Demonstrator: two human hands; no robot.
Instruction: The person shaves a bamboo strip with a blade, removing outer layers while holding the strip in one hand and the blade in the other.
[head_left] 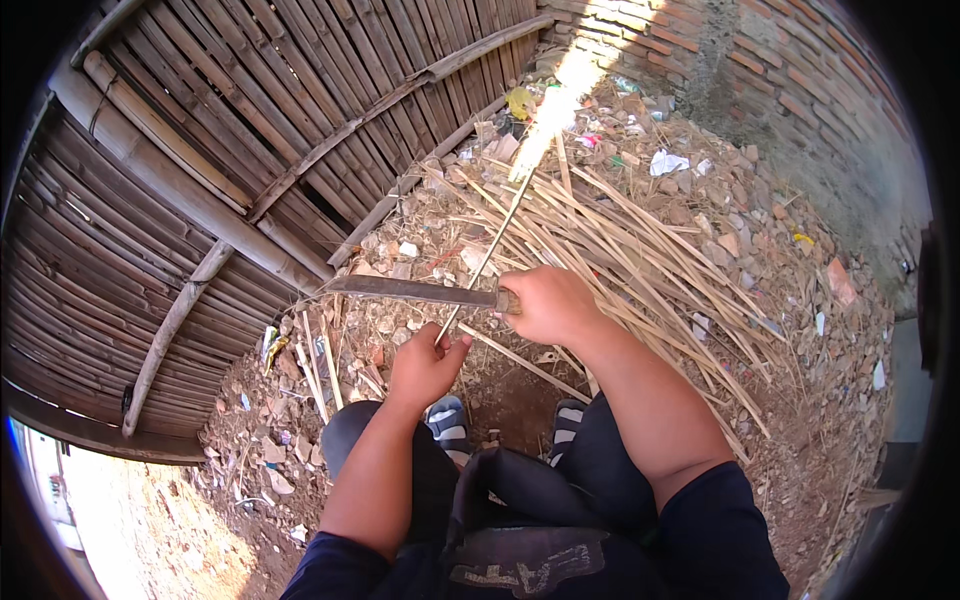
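My left hand [426, 366] is closed around the near end of a thin bamboo strip [497, 237], which slants up and away toward the far rubble. In my right hand [551, 306] is the handle of a machete [415, 290]. Its dark blade points left and lies across the strip, just beyond my left fingers. Whether the edge touches the strip or only passes over it, I cannot tell. A loose pile of long bamboo strips [640, 265] spreads over the ground ahead and to the right.
A bamboo slat wall [250, 110] with pole rails stands at the left. A brick wall [800, 90] bounds the far right. Rubble and litter [720, 215] cover the ground. A few strips [313, 365] lie left of my knee. My sandalled feet [448, 425] are below my hands.
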